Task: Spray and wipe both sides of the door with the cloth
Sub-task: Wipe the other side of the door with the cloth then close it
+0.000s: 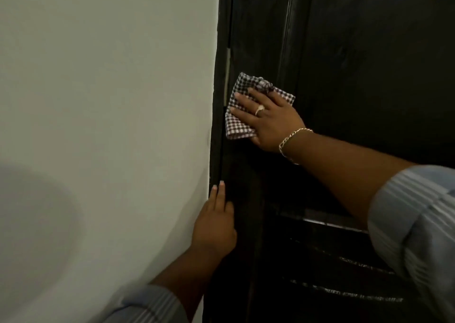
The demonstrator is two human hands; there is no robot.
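A dark, almost black wooden door (pixel 357 64) fills the right half of the view. A checked black-and-white cloth (pixel 237 123), folded, lies flat against the door near its hinge edge. My right hand (pixel 268 118) presses the cloth to the door with straight, spread fingers; it wears a ring and a chain bracelet. Lower down, my left hand (pixel 216 221) rests flat with straight fingers on the dark door frame (pixel 216 138), where the frame meets the wall. No spray bottle is in view.
A pale plastered wall (pixel 103 89) takes up the left half, with a soft shadow at its lower left. A metal hinge (pixel 227 76) shows just left of the cloth. The door's lower part has horizontal raised mouldings (pixel 344 295).
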